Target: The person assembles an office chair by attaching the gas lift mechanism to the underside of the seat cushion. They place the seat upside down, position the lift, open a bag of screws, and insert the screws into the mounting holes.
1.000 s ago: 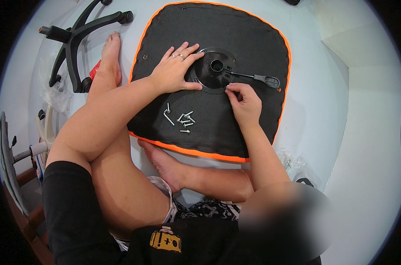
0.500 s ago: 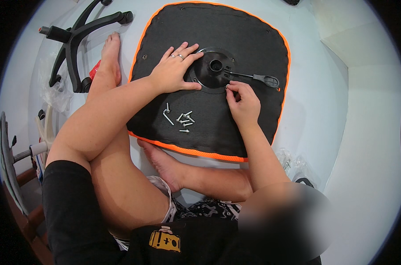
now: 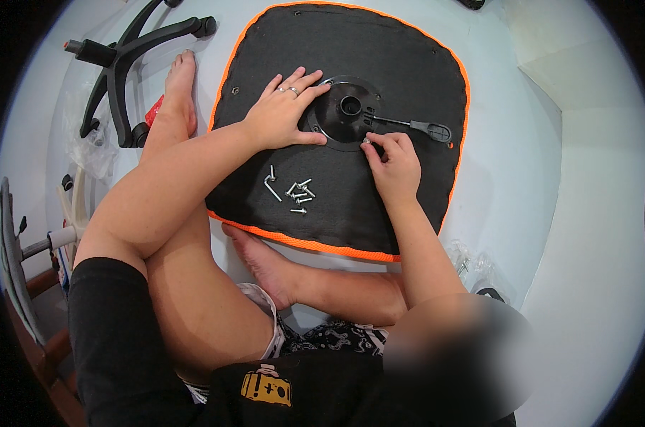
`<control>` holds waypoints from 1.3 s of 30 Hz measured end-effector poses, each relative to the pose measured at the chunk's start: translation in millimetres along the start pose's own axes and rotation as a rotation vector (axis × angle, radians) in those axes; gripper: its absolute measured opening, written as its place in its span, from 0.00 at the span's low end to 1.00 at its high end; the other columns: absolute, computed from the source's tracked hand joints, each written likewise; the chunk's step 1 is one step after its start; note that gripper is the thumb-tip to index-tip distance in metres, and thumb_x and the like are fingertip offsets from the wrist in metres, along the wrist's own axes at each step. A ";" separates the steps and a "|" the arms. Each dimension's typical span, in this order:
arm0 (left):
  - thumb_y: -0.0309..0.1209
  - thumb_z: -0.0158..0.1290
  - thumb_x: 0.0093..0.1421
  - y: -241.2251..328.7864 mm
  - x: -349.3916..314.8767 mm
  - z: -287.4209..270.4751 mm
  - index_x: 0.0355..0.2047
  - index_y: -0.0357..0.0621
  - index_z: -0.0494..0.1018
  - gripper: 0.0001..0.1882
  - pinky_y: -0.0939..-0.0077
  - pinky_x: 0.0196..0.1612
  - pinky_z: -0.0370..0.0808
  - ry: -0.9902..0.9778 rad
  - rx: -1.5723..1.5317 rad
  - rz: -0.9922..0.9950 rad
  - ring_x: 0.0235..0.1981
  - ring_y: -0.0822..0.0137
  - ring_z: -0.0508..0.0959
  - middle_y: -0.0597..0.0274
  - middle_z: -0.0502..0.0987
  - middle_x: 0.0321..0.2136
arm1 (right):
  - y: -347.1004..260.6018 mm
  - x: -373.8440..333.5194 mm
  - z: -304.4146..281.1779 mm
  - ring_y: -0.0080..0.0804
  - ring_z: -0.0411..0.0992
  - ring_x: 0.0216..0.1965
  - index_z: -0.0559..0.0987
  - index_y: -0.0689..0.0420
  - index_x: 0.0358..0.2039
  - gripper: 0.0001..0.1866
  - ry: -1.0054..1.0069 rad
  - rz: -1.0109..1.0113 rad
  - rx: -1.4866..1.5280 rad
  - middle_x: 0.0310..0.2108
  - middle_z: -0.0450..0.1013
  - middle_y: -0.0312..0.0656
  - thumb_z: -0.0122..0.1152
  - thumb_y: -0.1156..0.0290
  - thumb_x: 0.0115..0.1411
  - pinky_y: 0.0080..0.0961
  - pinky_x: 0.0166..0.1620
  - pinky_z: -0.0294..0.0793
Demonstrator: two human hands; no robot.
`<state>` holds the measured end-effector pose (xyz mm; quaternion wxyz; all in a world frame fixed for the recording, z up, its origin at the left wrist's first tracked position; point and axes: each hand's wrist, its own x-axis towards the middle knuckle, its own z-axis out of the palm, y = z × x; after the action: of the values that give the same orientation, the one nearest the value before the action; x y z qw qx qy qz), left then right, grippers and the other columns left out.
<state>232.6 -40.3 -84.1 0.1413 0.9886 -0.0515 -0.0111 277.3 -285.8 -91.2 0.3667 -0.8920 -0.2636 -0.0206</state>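
Note:
A black chair seat with orange edging (image 3: pixel 265 50) lies underside up before me. On its middle rests a round black mounting plate (image 3: pixel 334 119) with a raised central socket and a black-handled lever (image 3: pixel 430 131) pointing right. My left hand (image 3: pixel 280 114) is spread over the plate's left side, fingers apart, thumb on its near rim. At the near right rim, my right hand (image 3: pixel 396 165) pinches a small silver bolt (image 3: pixel 366 141) between thumb and fingers. Whether the bolt sits in a hole is hard to see. Several loose bolts (image 3: pixel 301 192) and an L-shaped hex key (image 3: pixel 273 190) lie on the seat nearer me.
A black five-star chair base with casters (image 3: pixel 116 67) stands at the far left, next to a clear plastic bag (image 3: pixel 91 142). More clear plastic packaging (image 3: pixel 472 267) lies on the floor at the right. My bare feet (image 3: pixel 182 78) flank the seat's left and near edges.
My right hand has shifted slightly at the plate's rim, and the bolt's head shows more clearly now. My left hand keeps its place on the plate.

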 end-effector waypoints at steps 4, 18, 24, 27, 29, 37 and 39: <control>0.59 0.63 0.45 -0.6 -0.2 -0.8 0.64 0.56 0.56 0.50 0.45 0.67 0.47 0.000 0.004 0.005 0.69 0.51 0.49 0.58 0.51 0.68 | -7.0 2.6 -4.3 0.27 0.73 0.24 0.83 0.53 0.35 0.12 -0.021 0.077 0.023 0.32 0.72 0.35 0.70 0.66 0.50 0.24 0.29 0.73; 0.59 0.63 0.45 0.3 -0.3 -1.6 0.64 0.56 0.56 0.50 0.46 0.68 0.46 -0.003 -0.001 -0.001 0.69 0.52 0.49 0.58 0.52 0.68 | -3.5 1.9 -0.3 0.30 0.73 0.25 0.82 0.52 0.35 0.13 -0.005 0.038 -0.021 0.32 0.71 0.36 0.71 0.63 0.49 0.25 0.30 0.74; 0.59 0.63 0.45 0.9 -1.4 -2.9 0.64 0.56 0.56 0.50 0.46 0.68 0.46 -0.002 0.012 -0.005 0.69 0.52 0.49 0.58 0.52 0.68 | -8.4 1.3 -4.1 0.32 0.73 0.26 0.81 0.52 0.34 0.11 -0.038 0.059 0.015 0.32 0.71 0.37 0.70 0.66 0.51 0.27 0.30 0.74; 0.59 0.62 0.45 0.1 -1.5 -2.8 0.64 0.56 0.56 0.50 0.46 0.68 0.46 0.005 0.003 0.003 0.69 0.52 0.49 0.58 0.52 0.68 | -8.9 1.3 -4.1 0.32 0.74 0.27 0.81 0.52 0.34 0.09 -0.030 0.058 0.013 0.32 0.71 0.38 0.69 0.67 0.51 0.27 0.31 0.74; 0.59 0.62 0.45 -0.4 -2.2 -2.5 0.64 0.56 0.56 0.50 0.46 0.68 0.47 0.007 0.006 0.002 0.69 0.52 0.49 0.58 0.52 0.68 | -8.8 2.1 -4.3 0.33 0.74 0.27 0.81 0.52 0.34 0.09 -0.029 0.052 0.004 0.32 0.71 0.38 0.68 0.68 0.52 0.27 0.31 0.74; 0.60 0.63 0.44 0.1 -1.6 -1.9 0.64 0.56 0.57 0.50 0.46 0.68 0.47 0.000 0.016 -0.006 0.69 0.52 0.50 0.58 0.52 0.68 | -8.0 0.5 0.2 0.36 0.75 0.30 0.81 0.54 0.33 0.08 -0.003 -0.030 -0.036 0.32 0.72 0.38 0.67 0.68 0.53 0.29 0.33 0.74; 0.60 0.62 0.44 0.3 -1.5 -2.5 0.64 0.56 0.57 0.50 0.46 0.68 0.47 -0.005 0.015 -0.006 0.69 0.52 0.49 0.58 0.52 0.68 | -7.5 0.5 -0.2 0.35 0.75 0.30 0.81 0.54 0.34 0.08 -0.016 -0.001 -0.028 0.32 0.72 0.38 0.67 0.68 0.52 0.29 0.33 0.74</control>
<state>231.2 -39.7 -81.6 0.1337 0.9897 -0.0488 -0.0138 274.1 -281.2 -86.1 0.3521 -0.8971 -0.2665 -0.0173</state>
